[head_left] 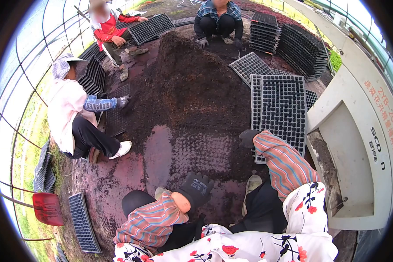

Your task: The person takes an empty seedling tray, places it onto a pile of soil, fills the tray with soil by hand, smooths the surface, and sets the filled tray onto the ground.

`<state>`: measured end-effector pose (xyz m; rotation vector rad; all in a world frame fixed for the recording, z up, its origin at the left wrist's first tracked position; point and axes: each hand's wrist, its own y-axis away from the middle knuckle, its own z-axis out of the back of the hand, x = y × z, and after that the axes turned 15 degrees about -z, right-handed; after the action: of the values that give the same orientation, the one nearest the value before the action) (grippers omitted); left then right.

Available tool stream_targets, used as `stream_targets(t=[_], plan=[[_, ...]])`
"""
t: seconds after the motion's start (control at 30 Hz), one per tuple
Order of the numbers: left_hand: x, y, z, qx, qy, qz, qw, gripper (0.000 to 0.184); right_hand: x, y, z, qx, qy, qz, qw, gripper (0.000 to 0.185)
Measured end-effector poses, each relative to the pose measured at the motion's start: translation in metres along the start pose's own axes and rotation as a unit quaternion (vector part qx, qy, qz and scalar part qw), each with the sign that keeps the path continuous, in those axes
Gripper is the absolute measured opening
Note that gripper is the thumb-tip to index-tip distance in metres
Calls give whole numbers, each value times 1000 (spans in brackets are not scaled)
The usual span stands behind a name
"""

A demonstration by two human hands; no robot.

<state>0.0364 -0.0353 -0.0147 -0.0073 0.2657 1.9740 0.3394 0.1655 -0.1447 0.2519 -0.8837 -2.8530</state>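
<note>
My left hand [195, 190], in a black glove with pale print on its back, hangs low over the wet reddish ground sheet [157, 150]. Its fingers point away and down, loosely bent, and nothing shows in it. At the left edge of a black plug seedling tray [282, 111], my right hand [249, 138] is closed, also in a dark glove. Its fingertips are hidden, and my striped sleeve crosses the tray's lower part. Another tray [256, 102] lies partly under this one. Ahead rises a heap of dark soil [192, 83].
A pale machine [358, 144] stands close on my right. Stacked trays [264, 32] sit behind the soil. One co-worker [70, 105] squats at the left, another [111, 30] holds a tray, and a third [218, 22] crouches at the back. A red shovel [48, 208] is at lower left.
</note>
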Motion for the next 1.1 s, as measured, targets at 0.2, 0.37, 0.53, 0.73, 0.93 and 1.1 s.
stream_targets(t=[0.2, 0.37, 0.53, 0.73, 0.93, 1.1], plan=[[-1, 0, -1, -1, -6, -1, 1000, 44, -16, -28, -24, -28, -9, 14, 999, 56], [-1, -1, 0, 10, 7, 8, 1000, 46, -23, -45, -35, -6, -12, 10, 1000, 54], [-1, -1, 0, 12, 10, 8, 1000, 47, -1, 2, 2, 21, -27, -35, 999, 55], [-1, -2, 1, 21, 15, 9, 1000, 48, -14, -25, -21, -19, -25, 3, 999, 55], [-2, -3, 2, 21, 11, 9, 1000, 47, -15, -25, -24, -52, -23, 29, 998, 53], [-2, -3, 1, 18, 12, 5, 1000, 46, -10, -18, -19, -60, -20, 24, 998, 53]])
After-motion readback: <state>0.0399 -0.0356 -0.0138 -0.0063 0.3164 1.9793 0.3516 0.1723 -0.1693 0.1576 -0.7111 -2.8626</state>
